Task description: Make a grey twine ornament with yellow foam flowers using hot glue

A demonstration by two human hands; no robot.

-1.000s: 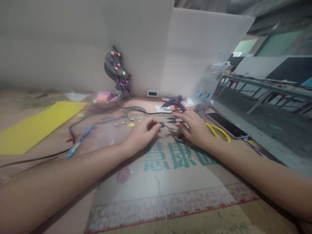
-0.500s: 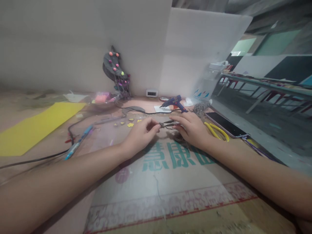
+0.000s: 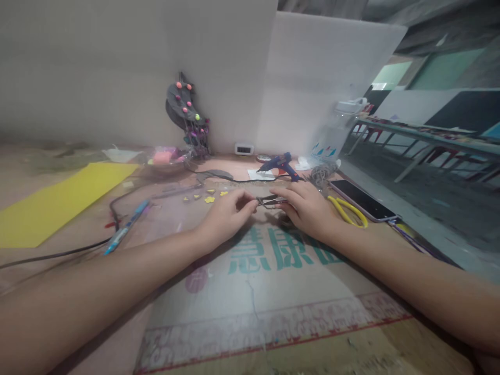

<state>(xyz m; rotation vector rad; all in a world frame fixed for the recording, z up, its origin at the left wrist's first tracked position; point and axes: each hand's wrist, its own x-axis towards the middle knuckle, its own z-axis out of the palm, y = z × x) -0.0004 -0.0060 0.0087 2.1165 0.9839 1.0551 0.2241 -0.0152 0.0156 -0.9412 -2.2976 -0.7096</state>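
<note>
My left hand (image 3: 226, 214) rests on the cardboard sheet (image 3: 273, 291), its fingertips pinched on a small dark piece too small to name. My right hand (image 3: 308, 207) grips small metal snips (image 3: 269, 200), whose blades point left and meet the pinched piece at my left fingertips. Both forearms lie across the cardboard. A spool of dark wire sits mostly hidden under my right hand.
A blue glue gun (image 3: 279, 165), grey twine (image 3: 322, 174), yellow-handled pliers (image 3: 347, 211) and a phone (image 3: 363, 200) lie to the right. Small yellow cut-outs (image 3: 210, 198), a blue pen (image 3: 127, 226), black cable (image 3: 70, 252) and yellow foam sheet (image 3: 58, 200) lie left. A beaded ornament (image 3: 187, 117) leans against the back wall.
My right hand picked the snips off the table and brought them left to the piece pinched in my left hand. My left hand stayed nearly still.
</note>
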